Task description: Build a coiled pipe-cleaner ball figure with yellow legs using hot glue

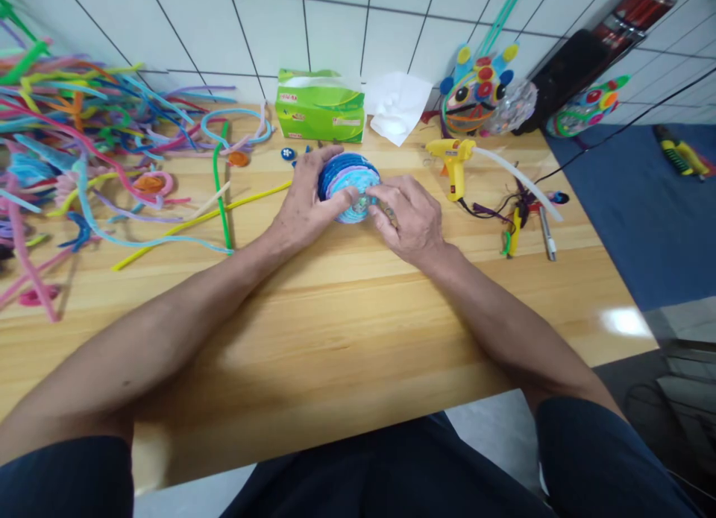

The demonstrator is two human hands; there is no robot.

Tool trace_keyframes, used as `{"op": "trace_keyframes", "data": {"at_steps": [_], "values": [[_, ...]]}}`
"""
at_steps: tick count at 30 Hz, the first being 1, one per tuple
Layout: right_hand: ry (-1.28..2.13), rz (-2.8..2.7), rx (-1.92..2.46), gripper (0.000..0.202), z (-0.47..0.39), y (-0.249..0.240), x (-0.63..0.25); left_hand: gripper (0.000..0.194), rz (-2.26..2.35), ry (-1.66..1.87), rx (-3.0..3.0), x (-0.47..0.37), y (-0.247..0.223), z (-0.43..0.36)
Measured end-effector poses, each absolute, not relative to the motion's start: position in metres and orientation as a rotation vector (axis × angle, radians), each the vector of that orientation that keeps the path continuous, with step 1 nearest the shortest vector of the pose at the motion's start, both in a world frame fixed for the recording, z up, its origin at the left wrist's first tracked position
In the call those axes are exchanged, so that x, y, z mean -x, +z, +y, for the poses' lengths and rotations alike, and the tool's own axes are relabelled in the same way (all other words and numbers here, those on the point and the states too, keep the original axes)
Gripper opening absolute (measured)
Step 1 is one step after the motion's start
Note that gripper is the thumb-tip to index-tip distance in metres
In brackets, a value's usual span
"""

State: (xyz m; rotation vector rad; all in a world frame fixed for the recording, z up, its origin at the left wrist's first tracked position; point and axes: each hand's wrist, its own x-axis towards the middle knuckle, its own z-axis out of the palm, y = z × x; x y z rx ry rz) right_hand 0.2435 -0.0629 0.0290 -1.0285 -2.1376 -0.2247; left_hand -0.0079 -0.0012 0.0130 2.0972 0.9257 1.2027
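Observation:
A round craft piece (350,177) wound with pipe cleaners in dark blue, purple and light blue sits near the middle of the wooden table, with something clear and shiny at its centre. My left hand (310,197) is wrapped around its left side, thumb resting across the light blue coils. From the right, my right hand (411,218) has its bent index finger and thumb closed against the piece near its centre. Whether a loose pipe cleaner end lies between those fingertips is hidden. A small dark blue button-like disc (288,153) lies just behind my left hand.
Loose pipe cleaners (83,130) heap at the left. Behind the piece stand a green tissue pack (320,108) and a white tissue (398,104). To the right are a yellow glue gun (452,164), a pen (547,235), a decorated bottle craft (473,93) and a dark flask (593,56).

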Motion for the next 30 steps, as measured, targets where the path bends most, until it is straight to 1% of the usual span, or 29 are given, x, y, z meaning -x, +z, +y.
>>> {"op": "trace_keyframes", "data": {"at_steps": [5, 10, 14, 25, 30], "values": [[-0.181, -2.116, 1.027, 0.03, -0.062, 0.029, -0.243, 0.075, 0.874, 1.153, -2.005, 0.007, 0.014, 0.0], [-0.17, -2.021, 1.011, 0.028, -0.058, 0.027, -0.242, 0.082, 0.823, 1.18, -1.994, 0.007, 0.01, 0.004], [-0.114, -1.984, 0.992, 0.024, -0.056, 0.025, -0.242, 0.079, 0.844, 1.181, -2.008, 0.006, 0.009, 0.002], [-0.207, -1.977, 0.94, 0.018, -0.058, 0.029, -0.239, 0.082, 0.889, 1.192, -2.044, 0.004, 0.012, -0.003], [-0.172, -1.988, 0.966, 0.017, -0.06, 0.03, -0.237, 0.08, 0.941, 1.18, -2.048, 0.005, 0.012, -0.006]]}}
